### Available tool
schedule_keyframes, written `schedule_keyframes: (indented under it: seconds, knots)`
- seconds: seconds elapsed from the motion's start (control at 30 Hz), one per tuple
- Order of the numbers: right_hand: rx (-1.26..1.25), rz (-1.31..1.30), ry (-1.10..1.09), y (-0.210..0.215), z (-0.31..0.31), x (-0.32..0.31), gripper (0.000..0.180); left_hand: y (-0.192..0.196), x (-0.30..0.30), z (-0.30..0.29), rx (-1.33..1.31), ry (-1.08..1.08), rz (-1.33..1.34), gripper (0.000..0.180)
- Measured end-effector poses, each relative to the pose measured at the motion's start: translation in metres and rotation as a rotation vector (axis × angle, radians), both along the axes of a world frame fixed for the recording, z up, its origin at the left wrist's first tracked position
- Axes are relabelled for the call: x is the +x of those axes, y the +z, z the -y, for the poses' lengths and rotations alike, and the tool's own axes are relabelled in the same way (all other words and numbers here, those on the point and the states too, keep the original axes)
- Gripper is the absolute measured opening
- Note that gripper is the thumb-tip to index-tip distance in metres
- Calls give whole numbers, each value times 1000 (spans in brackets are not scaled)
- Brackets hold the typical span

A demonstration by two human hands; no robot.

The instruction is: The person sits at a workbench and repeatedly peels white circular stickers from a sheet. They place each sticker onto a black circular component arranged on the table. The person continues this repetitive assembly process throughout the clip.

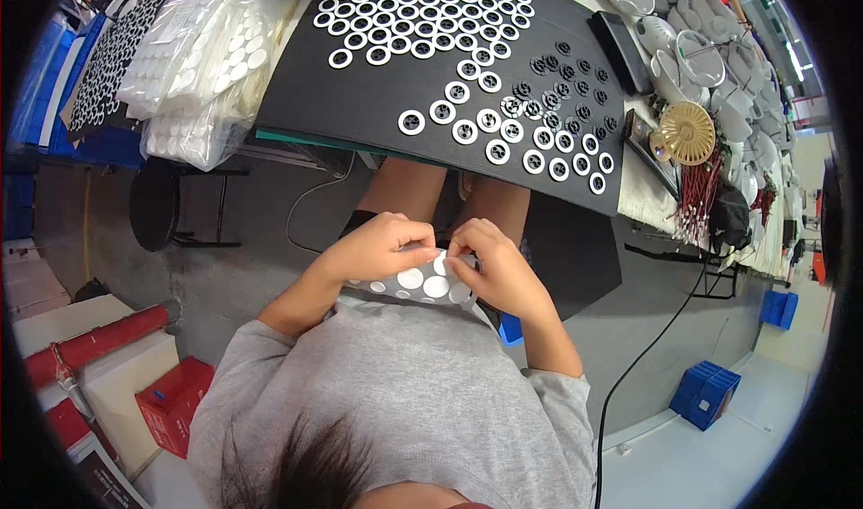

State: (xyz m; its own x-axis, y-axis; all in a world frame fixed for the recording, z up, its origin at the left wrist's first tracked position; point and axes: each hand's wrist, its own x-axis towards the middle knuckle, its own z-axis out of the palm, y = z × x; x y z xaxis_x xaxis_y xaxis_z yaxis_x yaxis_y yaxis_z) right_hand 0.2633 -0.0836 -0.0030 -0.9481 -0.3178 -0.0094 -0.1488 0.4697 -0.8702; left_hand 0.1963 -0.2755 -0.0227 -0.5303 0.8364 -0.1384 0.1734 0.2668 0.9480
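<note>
A sheet of round white stickers (pixel 410 279) lies across my lap, against the grey shirt. My left hand (pixel 385 246) is closed, its thumb and forefinger pinched together at the sheet's upper edge. Close beside it, my right hand (pixel 490 259) pinches the same sheet near its right end, the thumb over the stickers. The fingertips of both hands almost meet around one white sticker (pixel 440 263); whether it is lifted off the backing I cannot tell. Beyond my knees, white rings with black centres (pixel 465 131) lie in rows on a black board (pixel 306 95).
Black round parts without white rings (pixel 564 87) lie at the board's right. Plastic bags of white discs (pixel 193 68) hang over the table's left edge. A gold fan (pixel 685 133), red wires (pixel 699 194) and white housings (pixel 719 59) crowd the right. A black stool (pixel 155 205) stands left.
</note>
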Motion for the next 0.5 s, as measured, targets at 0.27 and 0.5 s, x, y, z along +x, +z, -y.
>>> schedule_keyframes:
  seconds: [0.27, 0.5]
  knots:
    - [174, -262, -104, 4, 7, 2, 11, 0, -1, 0, 18, 68, -1, 20]
    - [251, -387, -139, -5, 10, 4, 12, -2, 0, -3, 18, 80, 23, 20]
